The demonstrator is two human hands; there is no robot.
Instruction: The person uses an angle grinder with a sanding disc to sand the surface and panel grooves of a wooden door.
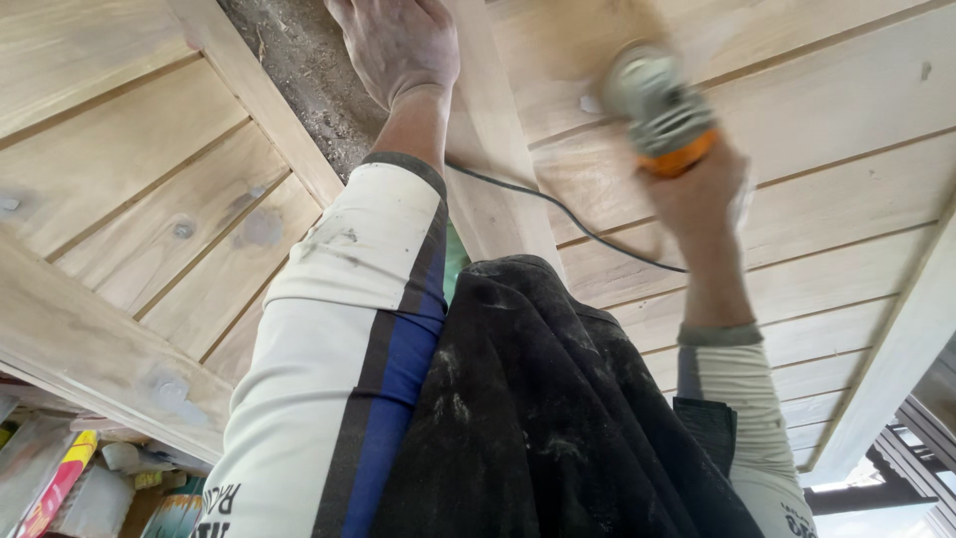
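The right hand is wrapped tight around a small sander with an orange collar, its head pressed up against the plank ceiling — blurred, so it is likely running. The left hand lies flat with loose fingers against a beam, gripping nothing, apparently bracing the body.

The head view looks up along both sleeved arms (white with dark and blue stripes); a dusty black cloth hangs between them. A thin cord trails from the sander across the planks toward the beam.

By my reading the step in hand is sanding the planks right of the beam. Carrying on would call for steady upward pressure and slow passes along the grain, with the cord kept off the head.

Edges: the beam stands just left of the sander, and a pale frame board bounds the panel at right — open planks lie between. A rough grey strip runs beside the left hand.
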